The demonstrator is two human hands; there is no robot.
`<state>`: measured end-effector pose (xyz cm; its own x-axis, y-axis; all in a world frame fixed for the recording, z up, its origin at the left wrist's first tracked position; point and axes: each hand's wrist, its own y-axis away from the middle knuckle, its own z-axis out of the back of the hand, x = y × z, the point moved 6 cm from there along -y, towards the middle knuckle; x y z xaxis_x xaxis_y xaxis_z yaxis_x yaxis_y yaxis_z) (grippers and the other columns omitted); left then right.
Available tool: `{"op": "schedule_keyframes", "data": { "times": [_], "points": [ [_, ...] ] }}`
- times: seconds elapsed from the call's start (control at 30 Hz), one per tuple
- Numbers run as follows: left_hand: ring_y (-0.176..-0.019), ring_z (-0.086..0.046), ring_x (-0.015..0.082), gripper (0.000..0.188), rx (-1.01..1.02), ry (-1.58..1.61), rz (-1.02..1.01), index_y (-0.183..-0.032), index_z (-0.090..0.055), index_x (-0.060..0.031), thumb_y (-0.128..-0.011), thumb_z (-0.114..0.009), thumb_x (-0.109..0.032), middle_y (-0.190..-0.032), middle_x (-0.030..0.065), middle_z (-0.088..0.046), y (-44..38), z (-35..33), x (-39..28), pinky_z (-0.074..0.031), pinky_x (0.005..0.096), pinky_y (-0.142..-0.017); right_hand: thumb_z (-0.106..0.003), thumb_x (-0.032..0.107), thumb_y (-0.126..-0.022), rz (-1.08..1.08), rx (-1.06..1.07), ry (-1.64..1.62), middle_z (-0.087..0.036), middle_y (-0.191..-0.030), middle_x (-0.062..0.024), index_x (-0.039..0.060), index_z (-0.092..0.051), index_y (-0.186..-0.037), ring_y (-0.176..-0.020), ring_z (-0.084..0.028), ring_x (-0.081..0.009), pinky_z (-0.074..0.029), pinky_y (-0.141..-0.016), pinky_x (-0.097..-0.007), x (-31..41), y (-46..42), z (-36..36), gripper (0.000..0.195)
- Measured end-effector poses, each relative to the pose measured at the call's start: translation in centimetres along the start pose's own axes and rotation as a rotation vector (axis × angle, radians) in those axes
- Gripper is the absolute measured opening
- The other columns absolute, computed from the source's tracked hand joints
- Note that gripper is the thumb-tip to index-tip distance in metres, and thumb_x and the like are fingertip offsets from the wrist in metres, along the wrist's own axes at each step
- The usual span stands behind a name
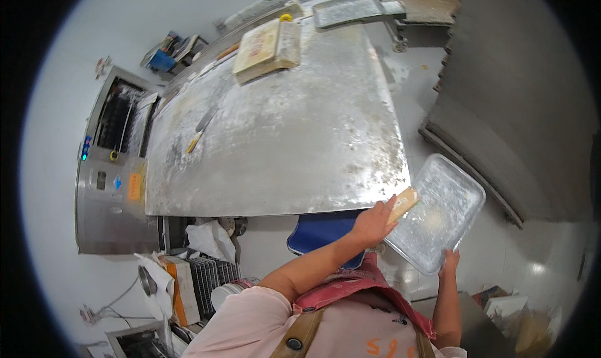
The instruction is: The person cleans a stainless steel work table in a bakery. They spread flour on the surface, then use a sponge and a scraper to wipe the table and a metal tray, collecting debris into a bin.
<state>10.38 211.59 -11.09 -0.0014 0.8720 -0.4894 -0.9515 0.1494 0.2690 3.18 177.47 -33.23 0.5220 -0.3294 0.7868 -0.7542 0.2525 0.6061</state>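
My left hand [373, 224] grips a flat tan tool [404, 204], which looks like a wooden brush or scraper. The tool's end is over the near left edge of a shallow metal baking tray [436, 212]. My right hand [449, 262] holds that tray by its rim at the lower right, off the table's corner. The tray is tilted, its inside streaked white with a pale patch near the middle. Beside it stands a metal worktable [291, 147] dusted white. On the tabletop lies a knife [199, 130] with a yellow handle.
A boxy, pale yellowish appliance [263, 50] sits at the table's far side. Another metal tray [347, 10] lies beyond it. A steel machine [115, 184] adjoins the left edge. Beneath the front edge is a blue bin [319, 236]. A large metal panel [512, 100] rises at right.
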Motion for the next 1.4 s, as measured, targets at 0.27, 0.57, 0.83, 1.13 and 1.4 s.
{"op": "schedule_keyframes", "data": {
  "times": [0.27,0.57,0.83,1.13,1.4],
  "points": [
    [-0.113,-0.055,0.0446,0.068,-0.360,0.102,0.661,-0.149,-0.025,-0.0008,-0.097,-0.052,-0.036,-0.128,0.0283,-0.052,3.3,7.8,22.6,-0.046,0.0503,-0.094,-0.054,0.006,-0.075,-0.020,-0.191,-0.039,-0.059,-0.112,-0.0106,0.0004,-0.050,-0.126,-0.096,-0.059,-0.0280,-0.049,-0.088,-0.0415,-3.2,2.6,1.1,0.052],
    [-0.122,-0.050,0.0442,0.068,-0.763,0.013,0.897,-0.149,-0.024,0.0004,-0.097,-0.049,-0.036,-0.136,0.0297,-0.047,16.8,16.1,46.1,-0.040,0.0484,-0.102,-0.056,0.010,-0.074,-0.096,-0.304,-0.164,-0.056,-0.109,-0.0125,-0.0017,-0.054,-0.114,-0.097,-0.058,-0.0294,-0.047,-0.090,-0.0407,-7.0,11.9,-0.9,0.042],
    [-0.103,-0.059,0.0431,0.072,-0.388,0.027,0.646,-0.150,-0.024,-0.0041,-0.094,-0.055,-0.037,-0.120,0.0265,-0.052,11.9,19.7,50.1,-0.049,0.0501,-0.087,-0.057,0.033,-0.083,0.011,-0.453,-0.220,-0.052,-0.109,-0.0084,0.0074,-0.052,-0.101,-0.107,-0.049,-0.0254,-0.039,-0.098,-0.0402,-17.2,25.3,-5.5,0.032],
    [-0.094,-0.061,0.0413,0.075,-0.301,-0.026,0.364,-0.150,-0.024,-0.0060,-0.091,-0.059,-0.035,-0.113,0.0235,-0.052,14.4,21.3,53.8,-0.051,0.0503,-0.079,-0.057,0.024,-0.083,0.216,-0.305,0.184,-0.049,-0.114,-0.0089,0.0048,-0.052,-0.108,-0.110,-0.046,-0.0244,-0.036,-0.101,-0.0370,-30.3,35.3,-8.2,0.032],
    [-0.098,-0.060,0.0408,0.077,-0.270,-0.106,0.220,-0.150,-0.025,-0.0058,-0.090,-0.061,-0.038,-0.116,0.0219,-0.053,16.0,21.2,55.9,-0.051,0.0499,-0.081,-0.058,0.012,-0.071,0.007,-0.617,-0.494,-0.056,-0.116,-0.0147,-0.0013,-0.054,-0.115,-0.109,-0.055,-0.0335,-0.046,-0.096,-0.0463,-31.3,46.4,-23.2,0.046]
  ]
}}
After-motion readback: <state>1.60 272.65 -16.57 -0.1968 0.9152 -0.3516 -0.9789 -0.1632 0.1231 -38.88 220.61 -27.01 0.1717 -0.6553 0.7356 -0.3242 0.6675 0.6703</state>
